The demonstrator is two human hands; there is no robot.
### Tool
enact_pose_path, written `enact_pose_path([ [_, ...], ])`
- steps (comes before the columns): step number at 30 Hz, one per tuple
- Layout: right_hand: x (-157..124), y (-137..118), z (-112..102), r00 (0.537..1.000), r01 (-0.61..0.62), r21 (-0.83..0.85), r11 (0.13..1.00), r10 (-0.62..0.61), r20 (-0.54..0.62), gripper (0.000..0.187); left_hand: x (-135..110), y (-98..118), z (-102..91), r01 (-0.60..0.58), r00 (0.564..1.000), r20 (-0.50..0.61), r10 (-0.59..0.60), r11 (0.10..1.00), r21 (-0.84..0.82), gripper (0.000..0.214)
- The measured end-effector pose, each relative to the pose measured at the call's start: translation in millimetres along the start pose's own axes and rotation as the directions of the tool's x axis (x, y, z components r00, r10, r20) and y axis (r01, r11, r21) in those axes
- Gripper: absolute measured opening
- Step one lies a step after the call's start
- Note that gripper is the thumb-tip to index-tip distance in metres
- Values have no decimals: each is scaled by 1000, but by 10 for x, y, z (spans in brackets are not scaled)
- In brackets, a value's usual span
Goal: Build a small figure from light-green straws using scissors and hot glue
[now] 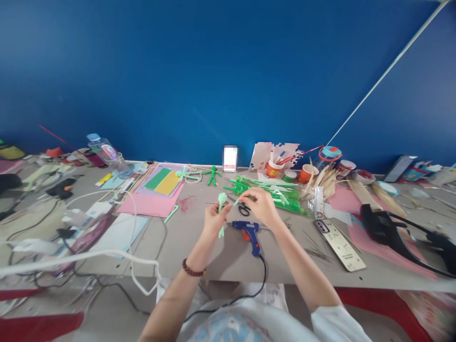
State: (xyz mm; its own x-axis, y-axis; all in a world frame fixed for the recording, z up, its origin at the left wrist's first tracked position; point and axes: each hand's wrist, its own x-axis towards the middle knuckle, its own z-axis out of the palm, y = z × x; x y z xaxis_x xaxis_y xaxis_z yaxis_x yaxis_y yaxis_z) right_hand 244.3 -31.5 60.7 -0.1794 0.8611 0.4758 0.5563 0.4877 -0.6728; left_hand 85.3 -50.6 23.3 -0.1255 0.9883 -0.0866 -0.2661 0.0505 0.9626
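Observation:
My left hand (213, 219) is closed around a pale green craft stick with a rounded wrapped top (222, 198); its lower end pokes out below my fist. My right hand (259, 205) pinches the end of a thin pale green strip (236, 202) that runs toward that top. Both hands hover above the grey table (213, 261), just over a blue glue gun (249, 232) lying on its side. Black scissors (244, 209) lie under my right fingers. A bead bracelet (193, 270) circles my left wrist.
A pile of green straws (274, 192) lies behind my hands, a small green figure (213, 175) further back. Pink and coloured paper sheets (156, 194) sit left, cups of pens (274, 167) back right, a phone (340, 244) right, white cables (89, 259) left.

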Motion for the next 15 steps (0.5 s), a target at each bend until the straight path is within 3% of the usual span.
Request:
enact_pose_path([
  [4,-121,-217,93,995,41,-133,990,-54,-89,13,78,-54,8,-92,991,-97,93,996,12,30],
  [7,-241,-300,219,985,64,-171,983,-89,-148,15,75,-23,12,-98,987,-135,90,994,-54,31],
  [12,-310,-244,339,981,33,-101,994,-51,-188,14,1,108,6,63,996,-36,-76,955,-288,28],
  [15,-266,-172,316,985,27,-32,999,-32,-169,15,-31,152,-3,124,992,40,-117,937,-326,25],
])
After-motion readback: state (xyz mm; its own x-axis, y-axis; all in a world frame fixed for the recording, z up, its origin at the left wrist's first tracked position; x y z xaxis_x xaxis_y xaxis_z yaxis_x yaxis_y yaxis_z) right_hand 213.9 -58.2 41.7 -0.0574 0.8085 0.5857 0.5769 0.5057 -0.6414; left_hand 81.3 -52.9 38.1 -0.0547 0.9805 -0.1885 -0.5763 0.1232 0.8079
